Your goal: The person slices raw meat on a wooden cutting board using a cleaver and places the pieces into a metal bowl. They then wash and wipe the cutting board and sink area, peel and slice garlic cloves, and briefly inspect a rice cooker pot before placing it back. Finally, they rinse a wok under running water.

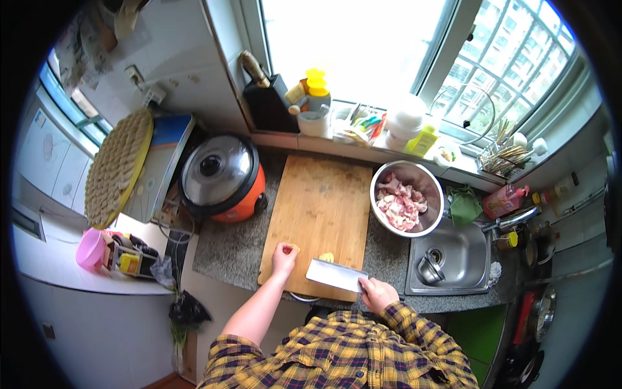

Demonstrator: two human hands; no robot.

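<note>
My right hand (378, 294) grips the handle of a cleaver (335, 275). Its broad blade lies almost flat over the near right part of a wooden cutting board (323, 194). Just beyond the blade sit a few pale yellow slices (327, 256), perhaps ginger. Over the board's left side, my left hand (284, 258) pinches a small yellow piece (295, 248) between thumb and fingers. To the right of the board stands a steel bowl (434, 221) of raw, cut-up meat (401, 204).
An orange rice cooker (233, 194) with a glass lid stands left of the board. At right is a steel sink (466, 253) with a small metal pot (430, 269) in it. A knife block (272, 104), bottles and containers line the windowsill. A green cloth (465, 206) lies behind the sink.
</note>
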